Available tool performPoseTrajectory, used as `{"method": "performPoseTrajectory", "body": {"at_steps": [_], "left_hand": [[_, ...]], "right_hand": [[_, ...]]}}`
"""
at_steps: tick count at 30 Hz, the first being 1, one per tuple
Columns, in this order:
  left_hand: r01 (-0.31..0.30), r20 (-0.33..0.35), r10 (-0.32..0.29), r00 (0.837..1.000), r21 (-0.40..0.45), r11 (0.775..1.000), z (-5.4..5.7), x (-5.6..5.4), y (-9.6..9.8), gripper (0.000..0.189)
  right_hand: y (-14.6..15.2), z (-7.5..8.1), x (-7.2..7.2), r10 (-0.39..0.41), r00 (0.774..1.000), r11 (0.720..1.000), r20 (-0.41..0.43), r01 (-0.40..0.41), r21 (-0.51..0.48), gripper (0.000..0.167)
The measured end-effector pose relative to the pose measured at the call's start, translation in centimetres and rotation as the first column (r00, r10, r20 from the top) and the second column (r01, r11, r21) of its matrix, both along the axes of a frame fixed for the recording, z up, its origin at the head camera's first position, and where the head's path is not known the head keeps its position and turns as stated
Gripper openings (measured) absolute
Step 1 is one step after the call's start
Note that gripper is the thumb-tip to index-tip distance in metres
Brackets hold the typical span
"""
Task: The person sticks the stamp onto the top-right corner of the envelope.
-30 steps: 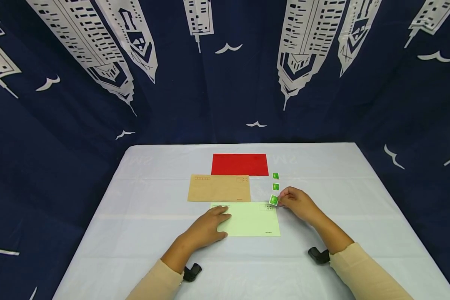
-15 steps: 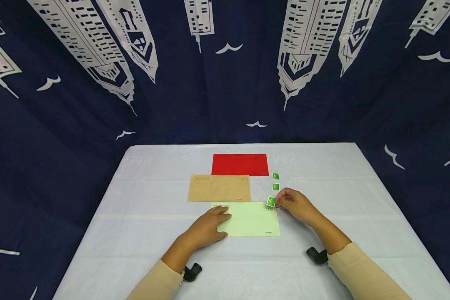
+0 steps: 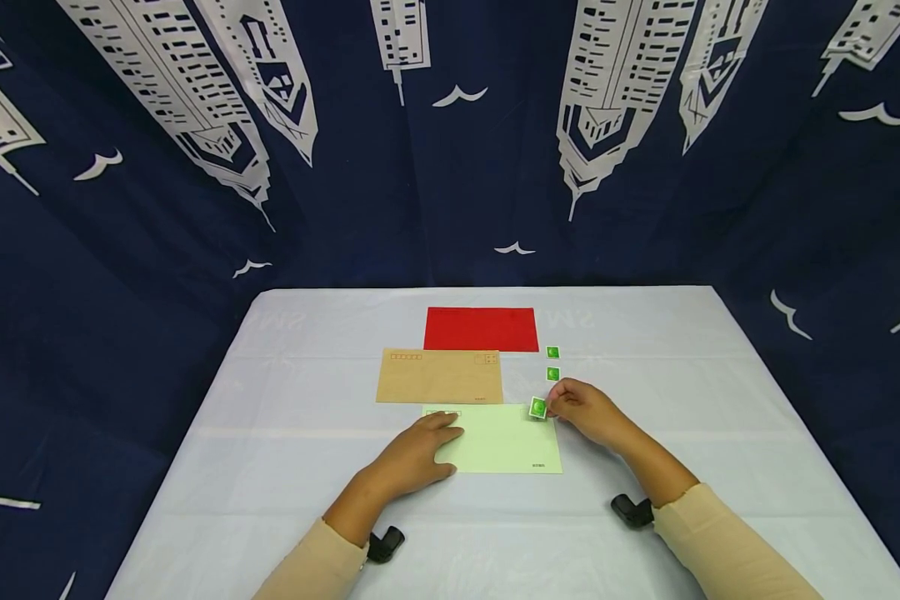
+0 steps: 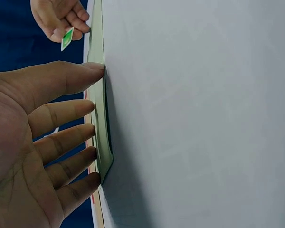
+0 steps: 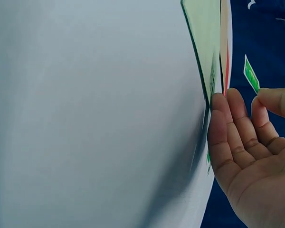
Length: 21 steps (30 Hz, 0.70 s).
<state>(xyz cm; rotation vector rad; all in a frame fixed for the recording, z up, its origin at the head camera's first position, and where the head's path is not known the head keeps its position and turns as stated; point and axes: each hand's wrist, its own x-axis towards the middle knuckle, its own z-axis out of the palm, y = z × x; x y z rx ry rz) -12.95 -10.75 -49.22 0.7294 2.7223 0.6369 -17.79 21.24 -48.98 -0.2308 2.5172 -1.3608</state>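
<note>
**Right hand [image 3: 581, 408] holds a light green stamp [image 3: 537, 407] by its edge**

From my remote feed, I see the right hand pinching the stamp between thumb and fingertip; the other fingers reach past it. The stamp is tilted, raised above the upper right corner of the pale green envelope [image 3: 495, 442]. I judge it almost weightless, thin and springy enough to stay flat, but easily creased. An edge or corner is the place to hold it, leaving its face and back free. I can't tell whether its back is sticky.

The left hand [image 3: 420, 450] lies spread, its fingertips touching the left part of that envelope. I expect the paper to be light, flexible and prone to sliding, so broad pressure near an edge suits it better than a pinch.

Farther out, a tan envelope [image 3: 435, 379] and a red envelope [image 3: 480, 329] lie flat, both oblong and smooth-looking. Two more square stamps [image 3: 552, 374] with pale borders rest to their right. The tabletop [image 3: 645, 350] wears a white covering with faint creases; beyond hangs a dark blue cloth [image 3: 390, 208] printed with white buildings and birds.
</note>
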Motion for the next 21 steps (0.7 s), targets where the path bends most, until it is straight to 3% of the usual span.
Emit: {"method": "performPoseTrajectory", "body": {"at_steps": [21], "left_hand": [[0.001,0.002,-0.001,1.0,0.01,1.0,0.1,0.04,-0.01,0.055]], "right_hand": [[-0.78,-0.64,-0.54,0.015,1.0,0.998,-0.004,-0.014,0.064,0.007]]}}
